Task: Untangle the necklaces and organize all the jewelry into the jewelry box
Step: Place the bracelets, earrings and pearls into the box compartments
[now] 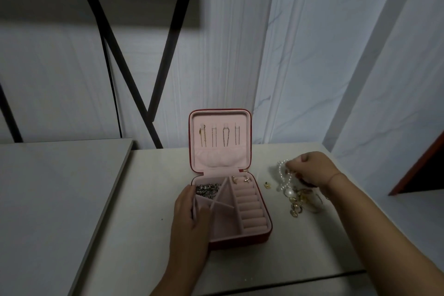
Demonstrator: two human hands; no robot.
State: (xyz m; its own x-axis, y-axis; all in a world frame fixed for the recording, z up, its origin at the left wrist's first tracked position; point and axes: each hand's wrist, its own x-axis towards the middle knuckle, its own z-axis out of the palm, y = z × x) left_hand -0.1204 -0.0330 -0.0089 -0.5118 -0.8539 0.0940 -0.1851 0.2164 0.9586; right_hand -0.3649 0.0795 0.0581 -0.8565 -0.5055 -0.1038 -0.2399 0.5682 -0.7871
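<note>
The left hand (189, 214) curls its fingers over the left wall of the open, pink-lined red square jewelry box (240, 244) on the white desk (144, 199). Right of it lies a gold jewelry tangle (300, 202). Just beyond, the right hand (312, 170) fingers pinch a white pearl strand (282, 173).

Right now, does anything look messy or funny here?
Yes. The white pearl strand and gold chain jewellery are in one tangled heap on the pale table, right of the red square jewelry box. One small gold piece sits apart.
</note>
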